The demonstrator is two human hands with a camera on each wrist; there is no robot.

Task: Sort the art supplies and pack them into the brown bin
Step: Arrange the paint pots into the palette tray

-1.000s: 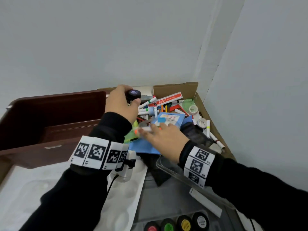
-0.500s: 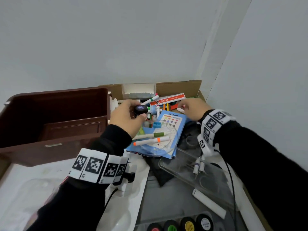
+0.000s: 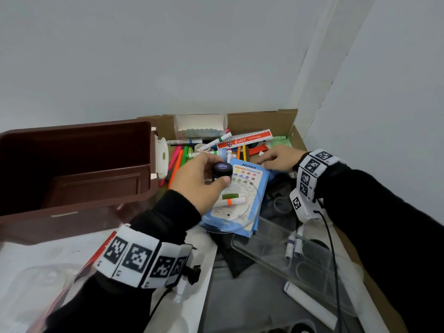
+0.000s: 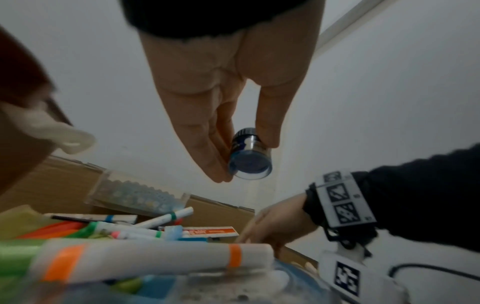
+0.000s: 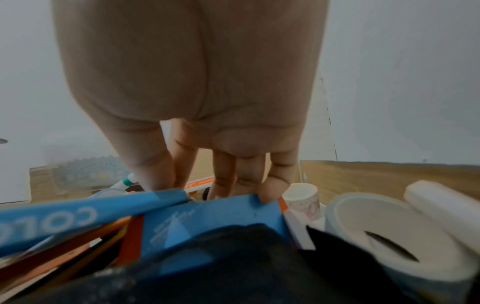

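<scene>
My left hand (image 3: 216, 175) pinches a small dark paint jar (image 3: 222, 168) with a black lid between thumb and fingers, just right of the brown bin (image 3: 79, 169). The jar (image 4: 249, 156) hangs clear above the pile in the left wrist view. My right hand (image 3: 262, 162) has its fingers (image 5: 270, 191) curled over the far edge of a blue colour pencil box (image 3: 242, 188). Its flap stands open (image 5: 207, 222) with pencils showing. A white marker with an orange band (image 3: 230, 201) and a green one lie on the box. I see nothing inside the bin.
A cardboard box (image 3: 264, 118) holds markers, a red ruler (image 3: 247, 140) and tape rolls (image 5: 376, 236). A clear plastic case (image 3: 288, 248) lies near my right forearm. A white palette (image 3: 199, 272) sits under my left wrist. Walls close in behind and on the right.
My right hand left the two markers on the blue box and moved to the box's far edge. My left hand brought the jar down and to the right, over the box.
</scene>
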